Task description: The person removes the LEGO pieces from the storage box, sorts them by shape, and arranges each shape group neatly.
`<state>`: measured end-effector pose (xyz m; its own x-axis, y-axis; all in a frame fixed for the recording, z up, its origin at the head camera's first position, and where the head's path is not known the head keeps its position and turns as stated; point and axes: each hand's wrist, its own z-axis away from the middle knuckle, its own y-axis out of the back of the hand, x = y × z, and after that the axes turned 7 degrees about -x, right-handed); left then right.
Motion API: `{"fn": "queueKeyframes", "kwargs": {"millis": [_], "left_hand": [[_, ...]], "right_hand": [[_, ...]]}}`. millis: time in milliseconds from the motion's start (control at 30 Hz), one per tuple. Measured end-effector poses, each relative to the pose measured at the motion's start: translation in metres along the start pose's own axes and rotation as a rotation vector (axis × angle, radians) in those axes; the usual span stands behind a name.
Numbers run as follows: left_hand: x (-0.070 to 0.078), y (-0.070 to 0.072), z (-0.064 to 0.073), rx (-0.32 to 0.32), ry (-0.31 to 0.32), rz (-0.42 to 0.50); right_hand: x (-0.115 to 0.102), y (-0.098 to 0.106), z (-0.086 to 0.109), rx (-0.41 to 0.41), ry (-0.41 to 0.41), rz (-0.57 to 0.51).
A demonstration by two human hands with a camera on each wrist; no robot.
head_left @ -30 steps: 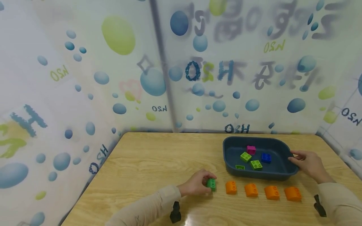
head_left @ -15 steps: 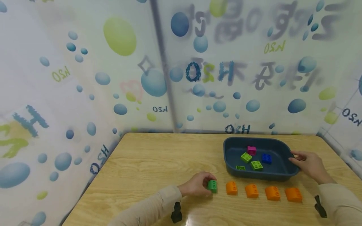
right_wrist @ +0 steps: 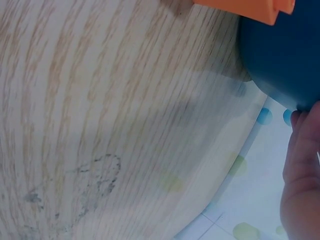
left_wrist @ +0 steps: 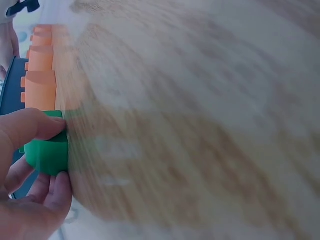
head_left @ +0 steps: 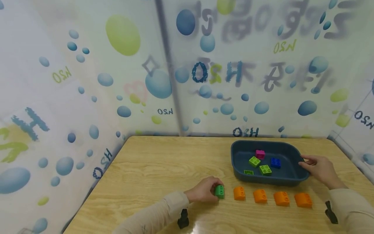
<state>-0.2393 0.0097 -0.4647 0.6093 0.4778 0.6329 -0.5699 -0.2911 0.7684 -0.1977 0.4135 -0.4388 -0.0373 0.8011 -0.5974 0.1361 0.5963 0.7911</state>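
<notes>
My left hand (head_left: 204, 190) pinches a green toy building brick (head_left: 219, 192) with a curved side, at the left end of a row of orange bricks. In the left wrist view the thumb and fingertips grip this green brick (left_wrist: 47, 155) from opposite sides, low at the wooden table (left_wrist: 190, 125). My right hand (head_left: 319, 170) grips the right end of a dark blue tray (head_left: 270, 182), thumb at the rim and fingers outside. The right wrist view shows the right hand (right_wrist: 302, 175) against the tray's outer wall (right_wrist: 280, 60).
Several orange curved bricks (head_left: 260, 196) stand in a spaced row before the tray. Inside the tray lie a magenta brick (head_left: 260, 154), a blue brick (head_left: 275, 162) and several lime green bricks (head_left: 265, 170). A patterned curtain (head_left: 204, 104) hangs behind the table.
</notes>
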Motion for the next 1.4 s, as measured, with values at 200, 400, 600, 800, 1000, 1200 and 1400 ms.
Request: {"fn": "queueKeyframes", "kwargs": {"millis": [200,400,600,800,1000,1200,1400], "left_hand": [[0.002,0.002,-0.001,0.002,0.014,-0.034],[0.003,0.001,0.0,-0.01,0.024,-0.015],[0.004,0.002,0.001,-0.019,0.028,0.007],[0.004,0.004,0.001,-0.026,0.03,0.022],[0.005,0.005,0.004,-0.025,0.026,0.013],[0.021,0.019,0.0,0.001,-0.063,-0.042],[0.051,0.039,-0.02,-0.021,-0.156,-0.132]], "right_hand": [[-0.001,0.003,-0.001,-0.002,0.008,0.001],[0.0,0.002,0.0,-0.024,-0.012,-0.013],[-0.001,0.002,0.0,-0.03,-0.02,-0.014],[-0.002,0.001,0.001,-0.021,-0.006,-0.005],[-0.003,0.001,0.001,-0.022,-0.003,-0.004],[-0.002,0.001,0.001,-0.005,0.013,-0.004],[-0.001,0.001,0.002,0.004,0.019,-0.001]]}}
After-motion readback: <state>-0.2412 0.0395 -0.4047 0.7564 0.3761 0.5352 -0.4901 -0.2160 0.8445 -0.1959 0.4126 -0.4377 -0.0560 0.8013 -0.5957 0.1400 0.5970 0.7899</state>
